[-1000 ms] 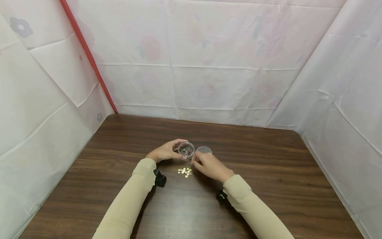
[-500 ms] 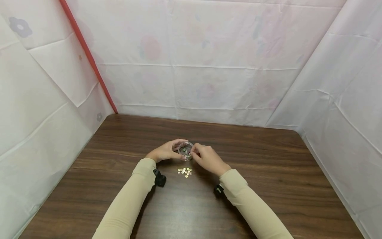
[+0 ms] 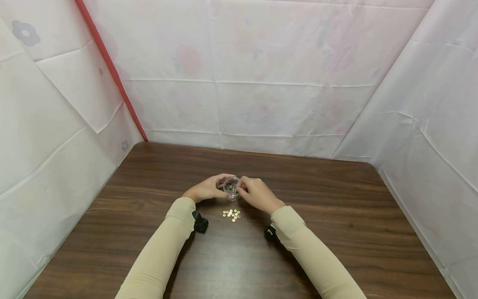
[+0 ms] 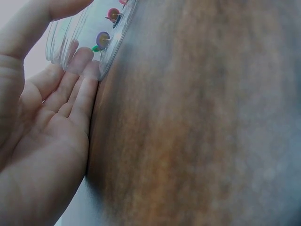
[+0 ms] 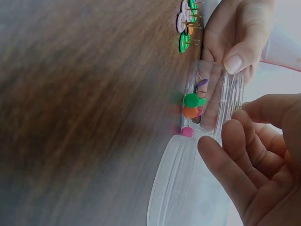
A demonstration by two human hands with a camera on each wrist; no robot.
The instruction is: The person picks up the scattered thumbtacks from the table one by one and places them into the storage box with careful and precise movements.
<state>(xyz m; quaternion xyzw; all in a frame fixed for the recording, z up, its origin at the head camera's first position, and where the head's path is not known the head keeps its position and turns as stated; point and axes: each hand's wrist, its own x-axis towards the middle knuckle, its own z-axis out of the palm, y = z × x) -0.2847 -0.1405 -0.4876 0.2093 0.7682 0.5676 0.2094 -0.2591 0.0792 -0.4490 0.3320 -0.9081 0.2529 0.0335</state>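
A clear round container stands on the table, held between the thumb and fingers of my left hand. Inside it lie several coloured thumbtacks, among them a green one and a purple one. My right hand is at the container's right rim. Its thumb and index finger pinch a thumbtack, of which only a bit of metal pin shows; the head is hidden. Nearer my body lies a cluster of thumbtacks, points up in the right wrist view.
A clear lid lies right beside the container; in the head view my right hand covers it. The brown wooden table is enclosed by pale cloth walls. A black wrist camera sits on my left wrist.
My right hand has moved up and left from beside the cluster to the container's rim, now covering the lid in the head view. My left hand and the container have stayed put.
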